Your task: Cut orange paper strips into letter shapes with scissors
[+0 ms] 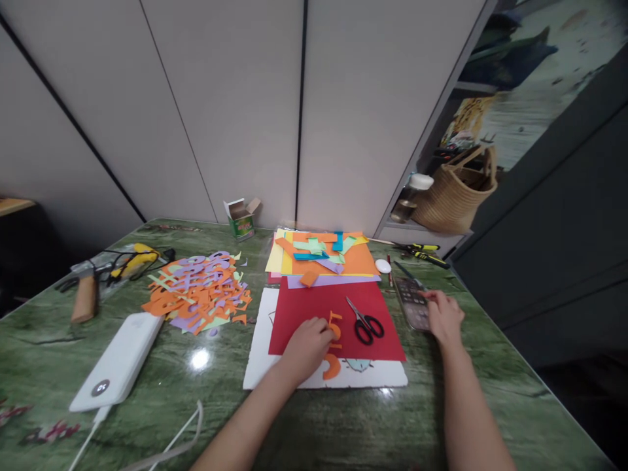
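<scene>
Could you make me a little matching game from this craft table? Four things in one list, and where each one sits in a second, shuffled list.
Things:
1. scissors
2. phone
3. power bank
4. small box

Places:
A. at the back of the table, by the wall
B. on the red sheet
C. under the right hand
D. at the table's near left, with a white cable

Pairs: 1-B, 2-C, 3-D, 4-A
</scene>
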`<state>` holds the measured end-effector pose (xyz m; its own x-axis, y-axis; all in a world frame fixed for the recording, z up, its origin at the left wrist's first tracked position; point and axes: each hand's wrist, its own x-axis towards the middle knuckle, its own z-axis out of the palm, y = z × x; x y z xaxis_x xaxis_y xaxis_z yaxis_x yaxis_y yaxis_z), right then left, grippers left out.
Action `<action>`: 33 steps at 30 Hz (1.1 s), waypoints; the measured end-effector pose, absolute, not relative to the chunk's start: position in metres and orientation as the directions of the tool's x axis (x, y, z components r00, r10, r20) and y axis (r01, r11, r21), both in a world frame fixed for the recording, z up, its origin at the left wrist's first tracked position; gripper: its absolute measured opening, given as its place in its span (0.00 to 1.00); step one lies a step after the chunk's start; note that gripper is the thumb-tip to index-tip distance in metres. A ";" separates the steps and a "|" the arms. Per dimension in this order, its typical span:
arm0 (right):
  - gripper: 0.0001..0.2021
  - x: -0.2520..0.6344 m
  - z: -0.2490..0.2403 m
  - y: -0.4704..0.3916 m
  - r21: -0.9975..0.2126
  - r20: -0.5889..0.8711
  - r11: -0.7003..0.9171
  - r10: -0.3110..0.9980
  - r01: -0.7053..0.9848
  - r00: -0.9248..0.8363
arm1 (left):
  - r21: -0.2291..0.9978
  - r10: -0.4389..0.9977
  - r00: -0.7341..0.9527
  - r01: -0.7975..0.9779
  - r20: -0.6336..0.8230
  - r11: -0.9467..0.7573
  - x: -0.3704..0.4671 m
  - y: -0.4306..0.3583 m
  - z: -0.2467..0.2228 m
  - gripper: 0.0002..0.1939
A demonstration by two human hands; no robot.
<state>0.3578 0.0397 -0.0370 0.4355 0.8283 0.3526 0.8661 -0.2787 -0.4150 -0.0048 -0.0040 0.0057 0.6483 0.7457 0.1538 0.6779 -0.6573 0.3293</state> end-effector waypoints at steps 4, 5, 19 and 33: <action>0.13 0.360 -0.042 0.041 -0.416 0.337 -0.286 0.833 0.863 0.439 | 0.339 0.749 0.646 0.679 0.145 -0.651 -0.005 -0.004 0.007 0.08; 0.12 0.360 -0.043 0.042 -0.416 0.332 -0.283 0.837 0.864 0.434 | 0.340 0.750 0.646 0.679 0.145 -0.651 -0.005 -0.004 0.007 0.08; 0.12 0.360 -0.050 0.046 -0.421 0.300 -0.280 0.855 0.863 0.424 | 0.331 0.746 0.650 0.679 0.144 -0.655 -0.004 -0.004 0.006 0.08; 0.13 0.355 -0.039 0.041 -0.519 0.392 -0.310 0.742 0.797 0.544 | 0.340 0.750 0.649 0.681 0.130 -0.648 -0.004 -0.004 0.007 0.07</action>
<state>0.3551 0.0410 -0.0395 0.5437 0.7423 0.3917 0.7968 -0.3100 -0.5187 -0.0044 -0.0039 0.0068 0.6488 0.7498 0.1299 0.6811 -0.6483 0.3402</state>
